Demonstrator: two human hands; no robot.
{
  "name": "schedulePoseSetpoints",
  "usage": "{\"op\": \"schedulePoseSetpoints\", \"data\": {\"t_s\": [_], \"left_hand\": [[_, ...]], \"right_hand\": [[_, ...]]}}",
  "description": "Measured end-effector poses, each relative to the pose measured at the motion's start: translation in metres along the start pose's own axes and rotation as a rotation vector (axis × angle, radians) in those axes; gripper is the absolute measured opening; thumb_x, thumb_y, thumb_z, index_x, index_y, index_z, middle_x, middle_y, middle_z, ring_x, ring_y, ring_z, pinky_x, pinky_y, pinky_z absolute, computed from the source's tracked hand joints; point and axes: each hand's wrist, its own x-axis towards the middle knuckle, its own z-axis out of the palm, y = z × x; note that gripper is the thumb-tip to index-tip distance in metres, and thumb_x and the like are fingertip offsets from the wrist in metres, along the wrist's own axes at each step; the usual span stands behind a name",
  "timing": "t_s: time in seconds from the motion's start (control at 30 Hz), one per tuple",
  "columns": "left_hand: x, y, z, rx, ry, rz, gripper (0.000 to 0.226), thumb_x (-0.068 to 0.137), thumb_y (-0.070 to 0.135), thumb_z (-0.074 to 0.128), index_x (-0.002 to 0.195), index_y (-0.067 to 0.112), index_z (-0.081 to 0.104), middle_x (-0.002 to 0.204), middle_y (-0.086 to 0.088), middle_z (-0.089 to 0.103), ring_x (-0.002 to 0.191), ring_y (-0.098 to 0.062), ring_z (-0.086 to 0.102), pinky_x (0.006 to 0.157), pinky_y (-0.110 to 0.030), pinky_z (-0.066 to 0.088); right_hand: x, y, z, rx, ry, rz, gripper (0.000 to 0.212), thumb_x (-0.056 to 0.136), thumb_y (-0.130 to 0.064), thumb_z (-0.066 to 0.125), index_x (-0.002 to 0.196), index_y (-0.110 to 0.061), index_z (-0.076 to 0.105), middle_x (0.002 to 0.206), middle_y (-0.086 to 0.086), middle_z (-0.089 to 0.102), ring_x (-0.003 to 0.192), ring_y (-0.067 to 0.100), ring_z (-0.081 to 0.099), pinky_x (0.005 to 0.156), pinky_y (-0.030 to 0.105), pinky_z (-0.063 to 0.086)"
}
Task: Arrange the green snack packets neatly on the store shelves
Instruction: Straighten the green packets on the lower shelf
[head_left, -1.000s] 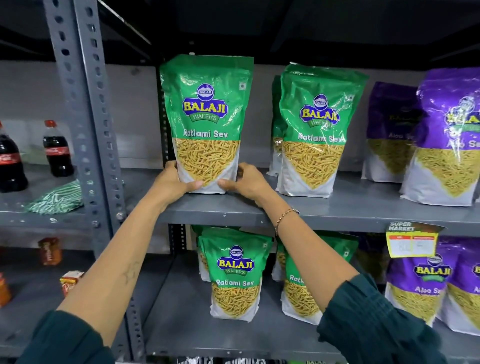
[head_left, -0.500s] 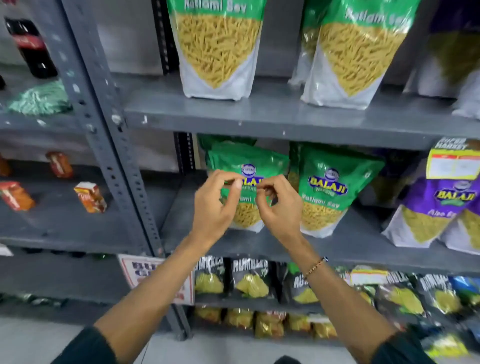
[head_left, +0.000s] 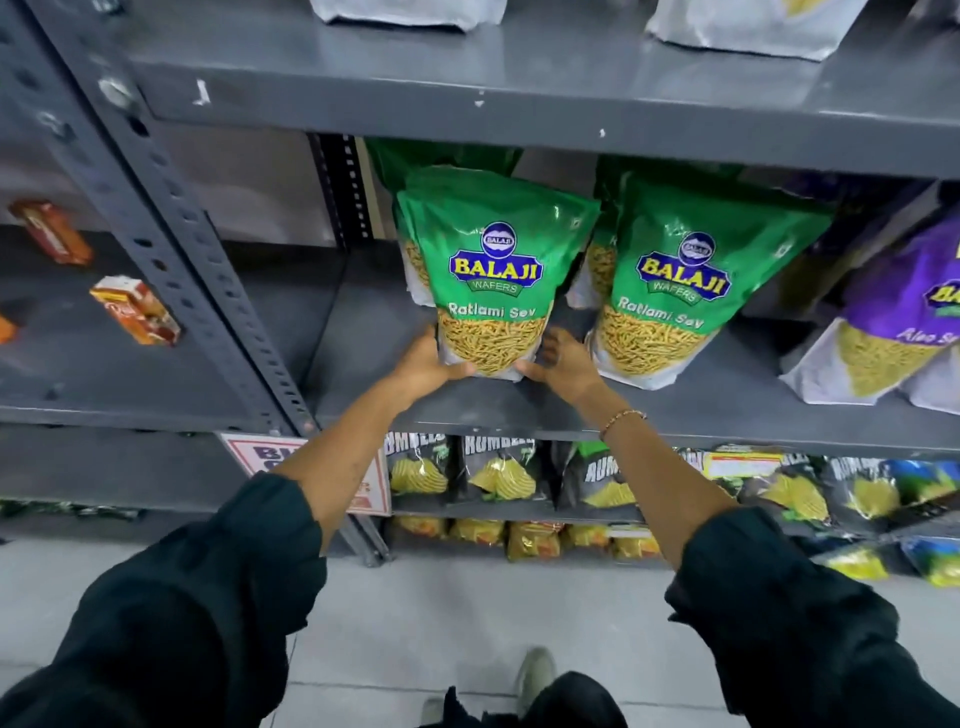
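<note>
Gripping green packet (head_left: 493, 280) upright, seemingly touching grey shelf (head_left: 363, 332) (metal).

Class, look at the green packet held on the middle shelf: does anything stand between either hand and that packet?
Nothing visible does: the left hand and right hand already grip the green packet at its bottom corners.

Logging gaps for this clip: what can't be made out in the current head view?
- Packets behind the front Ratlami Sev packet: count hidden by it.
- Pouches on the upper shelf: only white bases show, cut by the top edge.
- Purple Aloo Sev pouch: cut by the right edge.
- Left hand and right hand fingertips: behind the packet's base.
- Price tag: print too blurred.
</note>
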Motion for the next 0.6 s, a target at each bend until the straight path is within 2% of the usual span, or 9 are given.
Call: {"op": "schedulePoseSetpoints", "data": {"t_s": [0.03,0.1,0.2,0.27,0.33,0.43,0.6], "left_hand": [[0.001,0.001,0.000,-0.020,0.008,0.003,0.074,0.068,0.014,0.082,0.129,0.009,0.042,0.134,-0.011,0.056,0.124,-0.026,0.051,0.107,-0.047,0.040],[0.001,0.000,-0.001,-0.015,0.053,0.002,0.073,0.064,0.015,0.084,0.126,0.008,0.047,0.130,-0.012,0.059,0.119,-0.027,0.055,0.105,-0.047,0.043],[0.004,-0.012,-0.006,0.034,0.083,0.014,0.073,0.060,0.017,0.086,0.123,0.008,0.051,0.126,-0.012,0.063,0.115,-0.027,0.059,0.102,-0.046,0.046],[0.010,-0.026,-0.017,0.083,0.106,0.012,0.069,0.059,0.020,0.087,0.120,0.009,0.055,0.122,-0.010,0.066,0.110,-0.024,0.062,0.099,-0.043,0.049],[0.008,-0.034,-0.025,0.121,0.134,0.014,0.064,0.060,0.021,0.086,0.116,0.009,0.057,0.119,-0.011,0.068,0.108,-0.024,0.064,0.097,-0.041,0.050],[0.006,-0.039,-0.035,0.127,0.161,0.013,0.064,0.063,0.019,0.085,0.118,0.006,0.055,0.122,-0.014,0.066,0.112,-0.028,0.061,0.099,-0.045,0.048],[0.006,-0.043,-0.044,0.138,0.156,0.007,0.066,0.065,0.018,0.084,0.122,0.005,0.053,0.125,-0.016,0.063,0.116,-0.030,0.058,0.103,-0.048,0.045]], "right_hand": [[0.003,0.000,0.001,0.019,0.000,-0.005,0.044,0.070,0.003,0.074,0.100,-0.014,0.047,0.085,-0.001,0.052,0.082,0.016,0.052,0.076,0.023,0.050],[0.006,0.003,0.002,0.044,0.016,0.015,0.042,0.068,0.005,0.074,0.090,-0.018,0.047,0.077,-0.008,0.046,0.073,0.009,0.046,0.086,0.037,0.048],[0.011,0.009,0.013,0.054,0.033,0.042,0.045,0.066,0.004,0.076,0.098,-0.010,0.048,0.077,-0.008,0.048,0.077,0.014,0.049,0.094,0.045,0.046],[0.015,0.007,0.028,0.034,0.038,0.025,0.049,0.065,0.001,0.078,0.106,-0.006,0.052,0.082,-0.007,0.053,0.087,0.021,0.052,0.093,0.042,0.048],[0.014,0.002,0.039,0.015,0.025,-0.002,0.052,0.065,-0.003,0.079,0.110,-0.003,0.053,0.093,0.003,0.061,0.093,0.023,0.055,0.093,0.040,0.050],[0.013,-0.004,0.052,0.001,0.024,-0.034,0.053,0.067,-0.005,0.079,0.113,-0.001,0.052,0.112,0.018,0.063,0.097,0.022,0.057,0.095,0.039,0.049],[0.013,-0.014,0.059,0.002,0.007,-0.036,0.051,0.068,-0.004,0.078,0.113,-0.001,0.053,0.111,0.016,0.064,0.093,0.016,0.056,0.089,0.027,0.048]]}}
